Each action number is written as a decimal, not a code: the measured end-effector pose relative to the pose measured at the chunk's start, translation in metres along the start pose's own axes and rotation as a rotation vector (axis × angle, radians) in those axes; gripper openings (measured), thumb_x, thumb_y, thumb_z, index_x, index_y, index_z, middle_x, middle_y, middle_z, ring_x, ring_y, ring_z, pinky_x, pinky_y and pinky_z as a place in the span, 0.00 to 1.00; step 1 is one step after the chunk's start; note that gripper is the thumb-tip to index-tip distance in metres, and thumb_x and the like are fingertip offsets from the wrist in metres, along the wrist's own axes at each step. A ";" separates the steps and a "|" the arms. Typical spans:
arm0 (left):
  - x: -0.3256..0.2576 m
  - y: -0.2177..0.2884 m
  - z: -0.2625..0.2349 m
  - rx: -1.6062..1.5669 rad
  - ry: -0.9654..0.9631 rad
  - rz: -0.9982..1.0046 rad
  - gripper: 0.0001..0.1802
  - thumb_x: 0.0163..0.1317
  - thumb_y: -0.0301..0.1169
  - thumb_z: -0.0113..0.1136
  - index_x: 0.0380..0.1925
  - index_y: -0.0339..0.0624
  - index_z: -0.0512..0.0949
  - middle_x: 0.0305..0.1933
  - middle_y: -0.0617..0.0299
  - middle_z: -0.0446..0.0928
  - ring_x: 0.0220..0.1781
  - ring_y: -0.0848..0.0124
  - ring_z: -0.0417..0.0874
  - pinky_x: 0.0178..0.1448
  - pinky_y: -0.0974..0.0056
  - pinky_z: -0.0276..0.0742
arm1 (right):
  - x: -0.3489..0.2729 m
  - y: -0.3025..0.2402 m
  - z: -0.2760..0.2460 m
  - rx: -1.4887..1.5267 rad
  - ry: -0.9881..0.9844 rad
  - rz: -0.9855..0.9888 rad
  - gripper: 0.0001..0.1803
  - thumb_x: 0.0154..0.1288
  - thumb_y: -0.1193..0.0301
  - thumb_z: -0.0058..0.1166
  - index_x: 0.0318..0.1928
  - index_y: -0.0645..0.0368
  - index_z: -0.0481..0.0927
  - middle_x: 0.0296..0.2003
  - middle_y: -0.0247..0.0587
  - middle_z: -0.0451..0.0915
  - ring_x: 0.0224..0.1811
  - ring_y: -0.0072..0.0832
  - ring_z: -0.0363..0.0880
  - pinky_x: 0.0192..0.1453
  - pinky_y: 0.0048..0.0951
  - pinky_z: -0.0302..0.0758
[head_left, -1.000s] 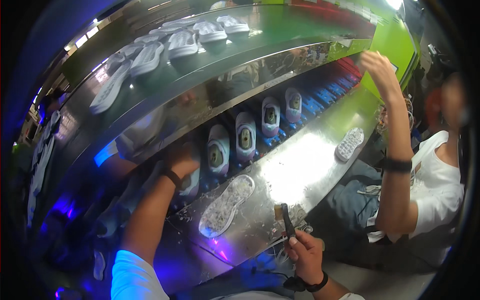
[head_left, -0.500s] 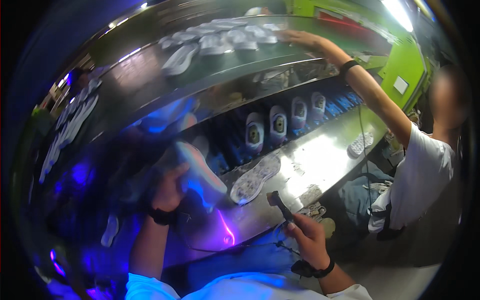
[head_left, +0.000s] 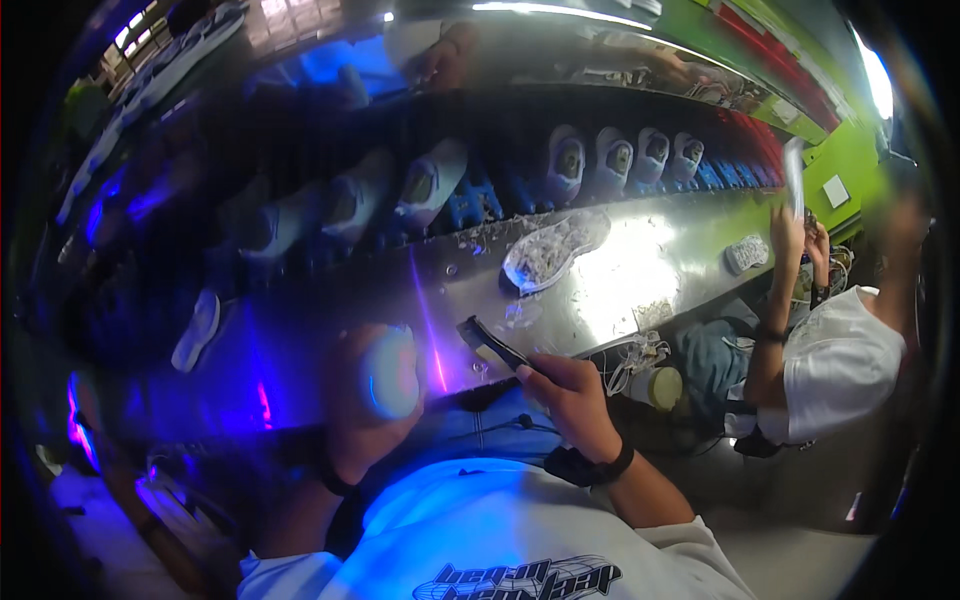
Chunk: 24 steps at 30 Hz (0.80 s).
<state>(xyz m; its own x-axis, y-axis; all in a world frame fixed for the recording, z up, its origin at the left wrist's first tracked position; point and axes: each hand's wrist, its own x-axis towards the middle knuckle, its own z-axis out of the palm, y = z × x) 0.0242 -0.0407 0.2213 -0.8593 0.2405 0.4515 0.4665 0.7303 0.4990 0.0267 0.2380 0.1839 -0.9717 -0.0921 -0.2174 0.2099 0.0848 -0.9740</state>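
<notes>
Head view: a pale shoe sole (head_left: 392,372) is being gripped in the left hand (head_left: 365,405), held low over the near edge of the metal tabletop (head_left: 640,270) and close to the body, its outline blurred by motion. A dark, slim hand tool (head_left: 490,344) is being grasped in the right hand (head_left: 572,402), fingers closed around its handle, the tip being pointed toward the sole; the tool's kind cannot be told. The sole is judged to be light, flexible and rubbery, likely to bend if pinched at one end, so it is best taken across the middle with the palm behind it, as is being done. A second, clear-looking sole (head_left: 555,250) is lying on the tabletop amid trimmings, well apart from the hands, and a row of white shoes (head_left: 610,160) is being carried on the shelf behind. A co-worker in a white shirt (head_left: 835,365) is sitting to the right, holding a pale strip raised. Compared with half a second ago, the left hand is being shown lower and nearer the body, now bearing the sole, while the co-worker's arm is no longer being stretched up to the shelf.
</notes>
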 end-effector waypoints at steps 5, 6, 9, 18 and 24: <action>-0.036 0.012 -0.010 0.127 -0.045 -0.014 0.40 0.50 0.32 0.78 0.64 0.40 0.73 0.65 0.46 0.77 0.69 0.44 0.77 0.81 0.34 0.58 | 0.016 0.012 0.027 -0.020 -0.117 0.075 0.15 0.76 0.66 0.62 0.47 0.69 0.88 0.26 0.34 0.82 0.29 0.17 0.76 0.35 0.26 0.72; -0.042 0.011 -0.009 0.132 -0.039 -0.008 0.40 0.50 0.32 0.78 0.64 0.40 0.72 0.65 0.46 0.77 0.69 0.43 0.77 0.81 0.34 0.58 | 0.020 0.019 0.034 -0.011 -0.127 0.073 0.15 0.76 0.66 0.62 0.47 0.69 0.88 0.26 0.34 0.83 0.29 0.18 0.77 0.35 0.27 0.72; -0.061 0.004 -0.002 0.136 -0.017 0.011 0.40 0.52 0.31 0.78 0.65 0.39 0.70 0.65 0.45 0.76 0.70 0.43 0.76 0.81 0.33 0.57 | 0.027 0.026 0.052 -0.089 -0.109 0.018 0.14 0.77 0.66 0.60 0.43 0.68 0.86 0.25 0.30 0.79 0.29 0.16 0.73 0.34 0.26 0.70; -0.085 -0.007 0.011 0.141 0.036 0.059 0.35 0.57 0.28 0.77 0.63 0.38 0.69 0.63 0.45 0.78 0.71 0.44 0.77 0.82 0.30 0.56 | 0.024 0.027 0.061 -0.136 -0.181 -0.020 0.16 0.77 0.65 0.60 0.48 0.69 0.87 0.24 0.37 0.80 0.26 0.19 0.73 0.32 0.29 0.70; -0.090 -0.009 0.013 0.140 0.065 0.063 0.34 0.58 0.26 0.76 0.62 0.38 0.70 0.61 0.45 0.78 0.69 0.44 0.79 0.81 0.30 0.59 | -0.004 0.037 0.056 -0.053 -0.212 -0.077 0.14 0.76 0.67 0.62 0.48 0.69 0.86 0.25 0.43 0.78 0.27 0.22 0.71 0.32 0.32 0.69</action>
<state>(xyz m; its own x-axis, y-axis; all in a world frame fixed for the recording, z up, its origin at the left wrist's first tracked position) 0.0949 -0.0606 0.1670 -0.8121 0.2499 0.5273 0.4811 0.7980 0.3628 0.0444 0.1855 0.1446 -0.9390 -0.3061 -0.1566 0.1247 0.1214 -0.9847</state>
